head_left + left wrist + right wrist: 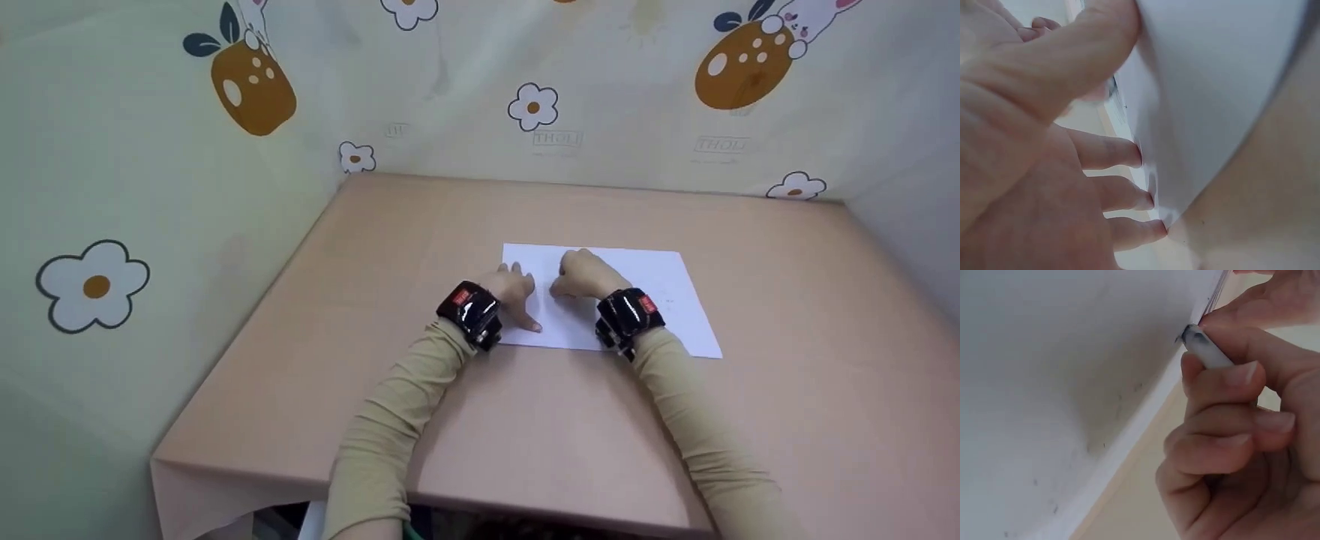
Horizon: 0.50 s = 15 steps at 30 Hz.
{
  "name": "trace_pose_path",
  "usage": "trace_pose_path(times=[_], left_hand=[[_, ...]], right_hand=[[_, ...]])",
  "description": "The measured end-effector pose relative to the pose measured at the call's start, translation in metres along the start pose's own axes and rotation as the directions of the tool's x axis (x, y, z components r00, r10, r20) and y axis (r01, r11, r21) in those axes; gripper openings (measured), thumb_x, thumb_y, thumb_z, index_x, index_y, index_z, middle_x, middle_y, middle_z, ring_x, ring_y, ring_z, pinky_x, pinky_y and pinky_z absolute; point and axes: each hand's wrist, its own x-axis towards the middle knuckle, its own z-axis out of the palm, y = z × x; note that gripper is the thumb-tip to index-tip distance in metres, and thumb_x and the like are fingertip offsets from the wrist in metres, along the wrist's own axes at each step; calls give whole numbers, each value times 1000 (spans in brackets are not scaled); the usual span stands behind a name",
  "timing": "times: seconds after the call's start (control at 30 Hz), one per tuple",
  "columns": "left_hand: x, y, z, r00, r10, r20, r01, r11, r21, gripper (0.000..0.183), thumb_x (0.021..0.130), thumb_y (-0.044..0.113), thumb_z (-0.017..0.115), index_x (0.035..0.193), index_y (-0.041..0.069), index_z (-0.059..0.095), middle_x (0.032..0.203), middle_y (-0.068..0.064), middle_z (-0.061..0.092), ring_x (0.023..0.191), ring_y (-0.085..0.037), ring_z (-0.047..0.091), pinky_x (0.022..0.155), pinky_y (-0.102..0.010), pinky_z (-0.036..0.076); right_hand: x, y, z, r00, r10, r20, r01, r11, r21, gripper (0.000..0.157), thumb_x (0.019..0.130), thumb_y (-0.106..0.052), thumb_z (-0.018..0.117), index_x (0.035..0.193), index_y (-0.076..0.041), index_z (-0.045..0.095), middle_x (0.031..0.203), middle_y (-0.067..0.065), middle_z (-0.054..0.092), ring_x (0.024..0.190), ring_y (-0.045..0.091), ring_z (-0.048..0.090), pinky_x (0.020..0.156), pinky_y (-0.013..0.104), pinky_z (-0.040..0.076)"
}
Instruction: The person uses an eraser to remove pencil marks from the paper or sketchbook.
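Note:
A white sheet of paper (pixel 660 289) lies flat on the beige table (pixel 420 247). My left hand (pixel 514 289) rests on the sheet's left part, fingers straight and pressing its edge, thumb laid across the paper (pixel 1219 84). My right hand (pixel 585 274) sits curled at the sheet's middle and grips a white pen (pixel 1207 354) whose dark tip meets the paper (pixel 1044 382). In the head view the pen is hidden under the hand. Both wrists carry black camera bands.
Fabric walls with a flower and fruit print (pixel 247 82) close the table in at the back and left. A plain wall stands at the right. The table's front edge (pixel 480 510) runs under my forearms.

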Motion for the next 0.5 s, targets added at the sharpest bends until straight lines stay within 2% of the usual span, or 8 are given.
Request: trace_pose_path(times=[0.1,0.2,0.3,0.43,0.5], left_hand=[[0,1,-1,1000,-18,-7,18,1000,5,100,81,55,66,153,8,15,159,-23,3,148,-38,4,121,-53,15],[0,1,0,1000,-17,-14,17,1000,14,99,81,56,66,153,8,16,159,-23,4,148,-38,5,120,-54,16],[-1,0,1,1000,-10,-10,10,1000,0,99,82,55,66,152,7,16,159,-24,3,148,-40,4,121,-54,13],[-2,-1,1,1000,14,-9,-15,1000,-25,95,81,53,67,151,7,23,158,-26,2,147,-42,3,120,-56,12],[-2,0,1,1000,24,-17,-25,999,-26,93,81,53,68,150,7,25,158,-26,3,147,-43,4,120,-56,13]], right_hand=[[-5,0,-7,997,76,10,-74,992,-98,16,70,-12,67,79,1,66,70,5,57,59,17,49,48,25,39],[-8,-4,-10,995,98,3,-96,979,-180,15,69,-13,69,77,0,65,73,7,58,61,20,50,49,28,40],[-6,-10,-5,999,42,-8,-43,994,-102,17,73,-16,69,80,-1,68,70,7,62,59,17,53,50,25,42],[0,-15,2,1000,-11,5,11,999,41,17,74,-16,66,80,0,69,62,2,61,53,12,51,47,20,41],[1,-15,2,1000,8,17,-8,1000,15,11,72,-14,65,74,-3,65,61,0,56,53,12,48,46,20,38]])
